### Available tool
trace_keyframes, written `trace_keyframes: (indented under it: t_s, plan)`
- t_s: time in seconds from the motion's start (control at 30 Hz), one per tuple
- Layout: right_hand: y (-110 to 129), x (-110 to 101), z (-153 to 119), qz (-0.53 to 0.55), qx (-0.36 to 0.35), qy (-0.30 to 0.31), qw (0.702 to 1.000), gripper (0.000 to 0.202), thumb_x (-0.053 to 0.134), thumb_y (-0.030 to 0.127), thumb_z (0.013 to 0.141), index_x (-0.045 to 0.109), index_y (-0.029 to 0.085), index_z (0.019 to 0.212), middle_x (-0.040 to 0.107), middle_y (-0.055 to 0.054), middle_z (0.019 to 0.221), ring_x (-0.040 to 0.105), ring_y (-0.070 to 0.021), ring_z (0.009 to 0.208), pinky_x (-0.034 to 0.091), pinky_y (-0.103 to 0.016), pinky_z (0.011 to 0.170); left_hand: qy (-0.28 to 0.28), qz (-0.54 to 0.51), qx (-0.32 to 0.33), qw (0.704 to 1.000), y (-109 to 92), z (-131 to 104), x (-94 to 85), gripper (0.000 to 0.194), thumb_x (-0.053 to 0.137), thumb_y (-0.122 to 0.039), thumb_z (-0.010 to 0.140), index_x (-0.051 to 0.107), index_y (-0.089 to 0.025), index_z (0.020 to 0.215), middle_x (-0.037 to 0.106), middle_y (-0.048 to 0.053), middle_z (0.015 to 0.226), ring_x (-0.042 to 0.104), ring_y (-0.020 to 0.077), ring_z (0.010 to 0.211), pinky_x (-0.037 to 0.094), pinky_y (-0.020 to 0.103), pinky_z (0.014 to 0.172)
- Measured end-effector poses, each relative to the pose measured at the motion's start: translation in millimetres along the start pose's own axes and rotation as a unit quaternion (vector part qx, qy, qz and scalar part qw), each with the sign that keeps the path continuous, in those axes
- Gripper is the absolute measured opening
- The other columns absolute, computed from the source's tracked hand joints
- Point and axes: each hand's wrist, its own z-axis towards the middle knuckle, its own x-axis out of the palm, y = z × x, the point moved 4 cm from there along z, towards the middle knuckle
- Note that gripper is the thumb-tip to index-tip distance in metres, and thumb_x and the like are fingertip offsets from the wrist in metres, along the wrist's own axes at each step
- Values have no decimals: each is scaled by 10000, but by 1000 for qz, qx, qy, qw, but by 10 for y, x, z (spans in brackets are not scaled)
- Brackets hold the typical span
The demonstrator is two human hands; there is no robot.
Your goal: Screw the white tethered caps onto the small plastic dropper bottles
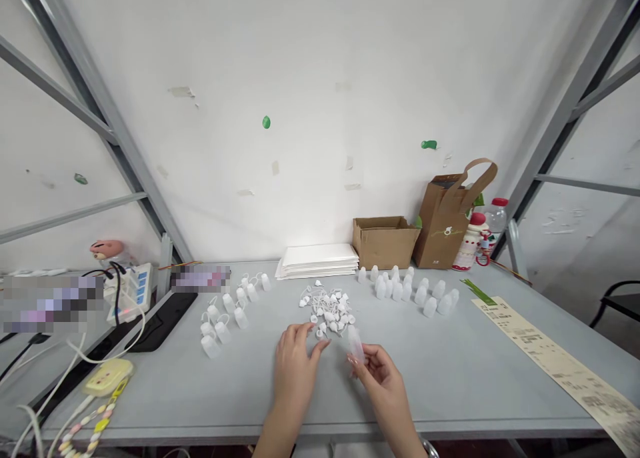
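My right hand grips a small translucent white bottle between thumb and fingers, its narrow end tipped up and away. At the near edge of a pile of small white caps with looped straps, my left hand reaches in, thumb and index finger apart. One loose cap lies close to those fingertips; contact is not clear. On the left stand several bottles with strapped caps. Several bottles without straps stand on the right side of the grey table.
Behind the pile lie stacked white sheets, a cardboard box and a brown paper bag. A long printed paper strip runs along the right. A black phone, power strip and cables occupy the left.
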Motion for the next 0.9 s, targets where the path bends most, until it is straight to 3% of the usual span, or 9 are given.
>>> trace_keyframes:
  t_s: [0.13,0.23,0.37,0.6,0.77,0.9]
  plan:
    - [-12,2,-7,-8,-8,2,1000,263,678,405,701,639,162,793,595,-12,626,539,-154,583,475,-259,565,22,92,-1,996,-12,40,111,250,612,-343,705,660,-187,895,609,101,841,537,306,865,382,400,784]
    - [-30,9,-9,-21,-7,11,1000,242,665,384,719,637,157,798,592,-14,648,528,-149,597,474,-252,573,24,88,-3,996,-23,59,152,128,556,-234,727,662,-196,789,610,83,818,531,287,855,375,391,783]
    - [-46,17,-8,-53,-14,20,998,213,661,362,724,629,165,798,590,-10,655,529,-152,611,467,-252,608,22,51,-16,998,13,55,137,117,535,-198,716,649,-203,742,631,77,799,535,281,858,368,398,797]
    - [-99,19,-28,-69,-11,22,997,197,642,359,736,577,180,787,627,-29,702,560,-170,646,454,-261,627,26,-114,-98,988,47,10,70,157,564,-333,697,634,-197,732,686,94,811,597,275,845,423,397,761]
    - [-144,33,-20,-99,-9,27,995,188,622,351,740,539,186,769,587,-6,669,523,-158,622,434,-249,597,80,-285,-150,943,-91,-92,127,240,625,-372,652,663,-164,765,726,99,834,654,233,825,483,316,742]
    - [-140,65,-21,-138,-11,47,989,184,603,347,745,508,190,762,535,25,618,494,-145,578,412,-237,564,76,-354,-186,914,-132,-177,195,240,685,-361,611,679,-155,734,729,96,796,652,234,816,479,316,758]
